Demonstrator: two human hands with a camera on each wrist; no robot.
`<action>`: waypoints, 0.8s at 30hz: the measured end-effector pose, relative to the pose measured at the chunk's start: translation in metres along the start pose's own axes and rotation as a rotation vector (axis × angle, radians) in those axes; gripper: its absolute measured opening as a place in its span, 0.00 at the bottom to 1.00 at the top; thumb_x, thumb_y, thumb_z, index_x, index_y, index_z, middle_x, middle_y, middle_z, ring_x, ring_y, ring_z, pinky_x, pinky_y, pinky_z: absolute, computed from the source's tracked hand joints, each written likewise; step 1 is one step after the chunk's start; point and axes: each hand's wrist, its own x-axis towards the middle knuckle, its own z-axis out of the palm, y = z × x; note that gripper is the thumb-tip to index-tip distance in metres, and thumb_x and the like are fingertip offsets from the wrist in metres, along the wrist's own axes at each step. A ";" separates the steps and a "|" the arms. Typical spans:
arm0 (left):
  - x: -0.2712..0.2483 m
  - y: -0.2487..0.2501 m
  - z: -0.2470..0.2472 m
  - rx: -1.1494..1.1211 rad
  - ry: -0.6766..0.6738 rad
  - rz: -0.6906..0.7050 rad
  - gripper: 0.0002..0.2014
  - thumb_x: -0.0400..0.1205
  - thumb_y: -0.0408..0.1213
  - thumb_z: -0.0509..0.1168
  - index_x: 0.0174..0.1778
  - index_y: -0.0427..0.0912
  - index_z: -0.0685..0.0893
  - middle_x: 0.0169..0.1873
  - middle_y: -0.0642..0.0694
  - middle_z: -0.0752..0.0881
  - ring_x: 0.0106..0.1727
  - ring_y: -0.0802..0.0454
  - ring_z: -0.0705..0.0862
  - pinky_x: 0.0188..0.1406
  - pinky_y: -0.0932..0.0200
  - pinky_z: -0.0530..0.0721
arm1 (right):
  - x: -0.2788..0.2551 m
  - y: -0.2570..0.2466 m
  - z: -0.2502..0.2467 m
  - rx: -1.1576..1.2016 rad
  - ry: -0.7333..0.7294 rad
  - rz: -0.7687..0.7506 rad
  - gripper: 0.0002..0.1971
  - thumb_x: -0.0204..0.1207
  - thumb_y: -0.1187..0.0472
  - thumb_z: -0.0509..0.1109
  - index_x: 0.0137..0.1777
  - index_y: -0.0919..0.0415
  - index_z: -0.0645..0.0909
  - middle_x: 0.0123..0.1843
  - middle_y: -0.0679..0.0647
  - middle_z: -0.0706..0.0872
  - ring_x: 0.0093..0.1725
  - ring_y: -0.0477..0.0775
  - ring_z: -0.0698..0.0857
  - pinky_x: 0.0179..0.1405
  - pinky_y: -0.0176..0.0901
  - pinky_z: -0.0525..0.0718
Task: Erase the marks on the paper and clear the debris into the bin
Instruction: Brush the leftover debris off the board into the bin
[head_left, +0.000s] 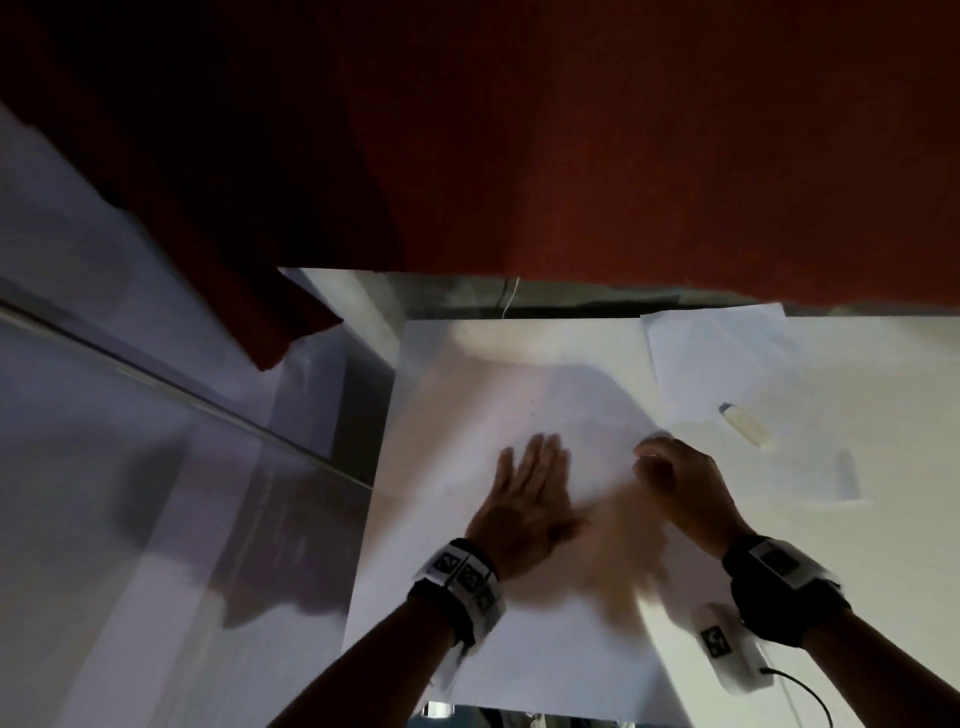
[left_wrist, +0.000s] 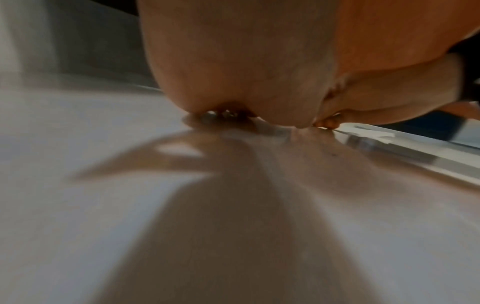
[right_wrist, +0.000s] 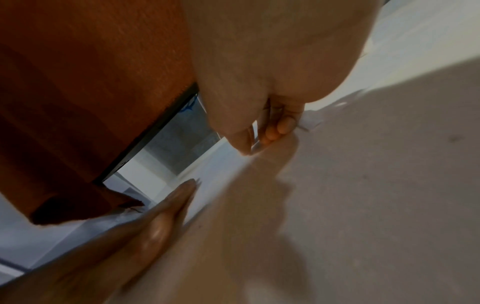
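White tabletop (head_left: 883, 545) filled the lower right of my head view, with red cloth (head_left: 623, 156) hanging behind it and pale flooring off to the left. On that table lay the paper (head_left: 493, 374), a large white sheet running from the near edge to the far edge. I could make out no marks on it in the blur, only a few faint specks.

My left hand (head_left: 524, 504) lay flat on the sheet near its middle, palm down, fingers straight and close together, pointing away from me. The left wrist view confirmed it: palm and fingers (left_wrist: 285, 111) pressed onto the white surface, with a shadow spreading beneath.

My right hand (head_left: 675, 483) sat just right of the left one, at the sheet's right edge. Its fingers (right_wrist: 283, 125) were curled under toward the palm and touched the paper. In the right wrist view a small white bit showed beside the fingertips, but I could not tell whether the hand was pinching the sheet's edge, gripping something, or holding nothing.

An eraser (head_left: 745, 424), a pale stick with a bluish end, lay loose on the table beyond the right hand, apart from it. It rested on a second sheet (head_left: 727, 353) whose edge tucked under the main paper. Both wrists wore black bands with printed tags.
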 end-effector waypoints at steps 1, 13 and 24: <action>-0.005 -0.007 0.003 0.026 0.012 0.123 0.40 0.91 0.64 0.47 0.90 0.37 0.58 0.90 0.39 0.53 0.91 0.41 0.48 0.85 0.28 0.57 | 0.000 0.001 -0.003 -0.024 -0.003 0.010 0.04 0.77 0.57 0.67 0.46 0.52 0.83 0.48 0.47 0.88 0.45 0.54 0.87 0.46 0.45 0.81; 0.040 -0.022 -0.016 -0.108 -0.033 -0.333 0.44 0.88 0.65 0.42 0.90 0.33 0.43 0.90 0.35 0.41 0.89 0.31 0.37 0.84 0.23 0.41 | -0.028 -0.001 -0.046 0.038 0.095 0.259 0.04 0.76 0.62 0.71 0.44 0.64 0.83 0.42 0.57 0.89 0.42 0.54 0.87 0.50 0.50 0.83; -0.019 0.033 0.008 -0.226 0.093 -0.242 0.37 0.88 0.59 0.36 0.91 0.44 0.41 0.90 0.45 0.39 0.91 0.45 0.38 0.88 0.34 0.39 | -0.062 0.104 -0.096 -0.338 -0.034 0.109 0.25 0.76 0.59 0.54 0.70 0.65 0.81 0.74 0.64 0.78 0.71 0.70 0.75 0.70 0.57 0.76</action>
